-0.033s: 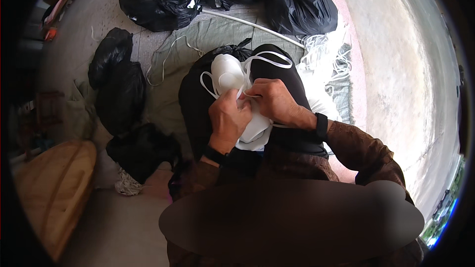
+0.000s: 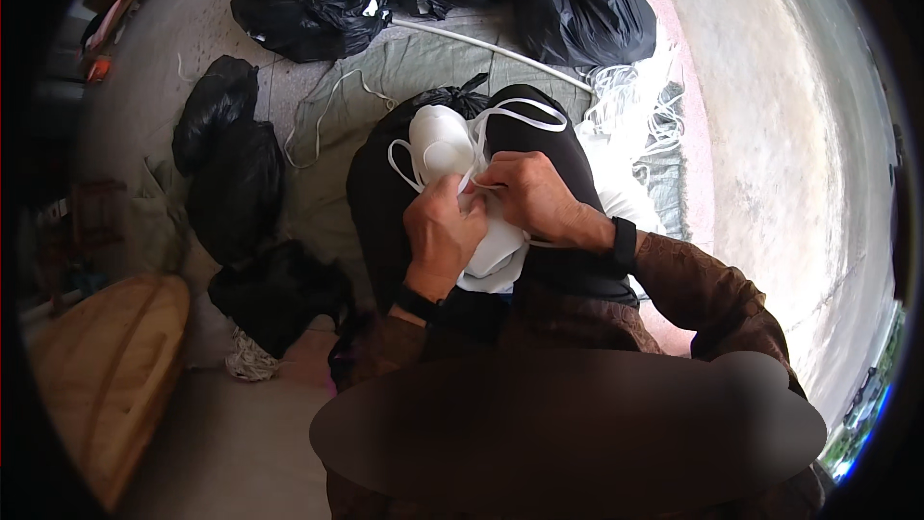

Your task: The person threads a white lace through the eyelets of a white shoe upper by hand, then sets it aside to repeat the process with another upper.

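In my lap, between black-clad knees, lies a smooth white rounded thing (image 2: pixel 438 125) whose exact kind I cannot make out. A flat white lace (image 2: pixel 527 106) runs around it, with one loop over the right knee and a smaller one to the left. My left hand (image 2: pixel 443 233) is closed in a pinch on the lace beside the white thing. Nearly touching it, my right hand (image 2: pixel 537 195) also pinches the lace, fingers bent inward. More white material (image 2: pixel 496 260) shows beneath both hands; the point where the lace strands meet is partly hidden by my fingers.
Black plastic bags (image 2: pixel 587 5) stand along the far side, with more bags (image 2: pixel 236 188) at the left. A white pole (image 2: pixel 491 53) lies across the grey-green sheet (image 2: pixel 327 116). Tangled white laces (image 2: pixel 635 106) heap at the right. A wooden board (image 2: pixel 115 356) occupies the near left.
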Motion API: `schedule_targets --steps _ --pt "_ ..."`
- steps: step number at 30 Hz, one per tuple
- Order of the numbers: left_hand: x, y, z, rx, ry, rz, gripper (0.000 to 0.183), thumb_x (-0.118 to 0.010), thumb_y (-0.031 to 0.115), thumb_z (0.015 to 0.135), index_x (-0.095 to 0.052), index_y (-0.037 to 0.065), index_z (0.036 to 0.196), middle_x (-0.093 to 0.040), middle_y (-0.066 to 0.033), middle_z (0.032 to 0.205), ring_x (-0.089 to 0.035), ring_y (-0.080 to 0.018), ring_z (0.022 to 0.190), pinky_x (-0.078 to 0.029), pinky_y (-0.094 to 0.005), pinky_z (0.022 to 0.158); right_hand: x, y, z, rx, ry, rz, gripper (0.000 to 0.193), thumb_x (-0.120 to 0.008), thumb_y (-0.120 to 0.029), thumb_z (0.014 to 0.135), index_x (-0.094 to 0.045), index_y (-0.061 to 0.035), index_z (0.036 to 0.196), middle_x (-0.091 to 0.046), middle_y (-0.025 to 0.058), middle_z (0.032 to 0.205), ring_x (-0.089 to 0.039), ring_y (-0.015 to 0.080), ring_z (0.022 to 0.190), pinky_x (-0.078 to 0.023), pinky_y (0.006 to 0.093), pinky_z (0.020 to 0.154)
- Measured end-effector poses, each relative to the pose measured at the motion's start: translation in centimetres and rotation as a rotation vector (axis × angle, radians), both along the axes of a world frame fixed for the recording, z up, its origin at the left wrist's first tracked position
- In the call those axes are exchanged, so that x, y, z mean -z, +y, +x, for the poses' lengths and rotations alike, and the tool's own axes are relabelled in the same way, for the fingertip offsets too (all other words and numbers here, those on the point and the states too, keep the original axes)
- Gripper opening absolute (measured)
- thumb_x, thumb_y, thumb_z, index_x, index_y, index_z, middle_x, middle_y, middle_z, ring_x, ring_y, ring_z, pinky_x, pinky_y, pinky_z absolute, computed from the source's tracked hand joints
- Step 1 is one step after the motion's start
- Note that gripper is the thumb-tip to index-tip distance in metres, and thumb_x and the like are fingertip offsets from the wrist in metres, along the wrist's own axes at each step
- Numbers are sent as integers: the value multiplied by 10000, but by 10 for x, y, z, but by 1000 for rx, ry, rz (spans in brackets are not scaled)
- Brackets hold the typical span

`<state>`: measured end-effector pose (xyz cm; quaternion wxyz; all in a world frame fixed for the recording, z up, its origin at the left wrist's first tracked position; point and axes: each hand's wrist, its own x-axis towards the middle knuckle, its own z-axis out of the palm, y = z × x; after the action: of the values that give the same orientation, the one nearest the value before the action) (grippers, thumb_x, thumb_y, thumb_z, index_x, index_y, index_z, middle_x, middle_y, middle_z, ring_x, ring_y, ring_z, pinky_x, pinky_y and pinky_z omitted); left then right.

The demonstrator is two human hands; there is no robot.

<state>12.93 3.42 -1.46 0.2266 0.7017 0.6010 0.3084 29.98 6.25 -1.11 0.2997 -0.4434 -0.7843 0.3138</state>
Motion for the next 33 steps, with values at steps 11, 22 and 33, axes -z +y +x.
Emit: schedule_targets --steps 11,22,33 --pt "2 0 11 108 274 205 145 -683 117 833 -590 13 867 -631 -146 752 -653 -357 671 -527 -442 595 -1 -1 2 24 55 -42 121 -675 3 680 -690 -9 799 -683 162 836 -677 377 798 -556 431 734" --pt "-65 -21 -39 36 -95 -256 119 -647 72 839 -584 -28 857 -530 -75 589 -497 -182 462 -397 -339 458 -6 1 -8 -6 -40 334 136 -750 -68 711 -671 -35 818 -583 53 858 -594 280 922 -532 379 785" --pt "-67 -47 -24 -243 -1216 -364 227 -576 162 1025 -664 -46 1030 -604 -29 828 -568 -123 767 -453 -241 743 -75 -56 -35 -32 539 -478 103 -720 -30 892 -728 3 989 -730 122 869 -700 161 784 -544 286 699"
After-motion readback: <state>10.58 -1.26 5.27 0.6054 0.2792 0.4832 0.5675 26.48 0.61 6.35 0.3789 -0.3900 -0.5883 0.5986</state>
